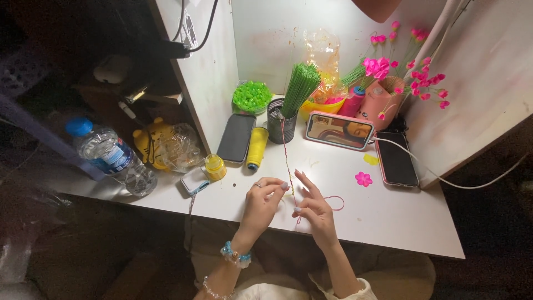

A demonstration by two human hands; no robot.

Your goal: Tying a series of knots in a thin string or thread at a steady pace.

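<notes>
- Head view: my left hand (pixel 265 195) pinches a thin wire stem (pixel 287 153) between thumb and fingertips, near its lower end. The stem runs up and away from me toward the black mesh pen cup (pixel 277 123).
- My right hand (pixel 315 206) sits just beside the left, fingers half spread, gripping a pink thread (pixel 333 201) that loops out to the right over the white desk (pixel 388 216) and comes back to the stem.
- The stem looks wrapped along much of its visible length, in pink and pale green. I judge the winding well along; the bit at my fingertips is where work goes on. I cannot tell whether the far end is finished.
- In the pen cup stands a bundle of green wire stems (pixel 301 86), bare, so many appear unwrapped.
- At the back right, finished-looking pink flowers on stems (pixel 422 78) fan out from a pink container (pixel 383 100). One loose pink flower (pixel 363 178) lies on the desk, well apart from my hands.
- A yellow thread spool (pixel 257 147) lies beside a dark phone (pixel 236 138); a small yellow jar (pixel 215 166) is near them.
- A pink-cased phone (pixel 340 130) stands lit behind the stem; another dark phone (pixel 396 161) lies to its right on a white cable.
- A tub of green beads (pixel 252 95) sits at the back; a water bottle (pixel 111 155) lies far left.
</notes>
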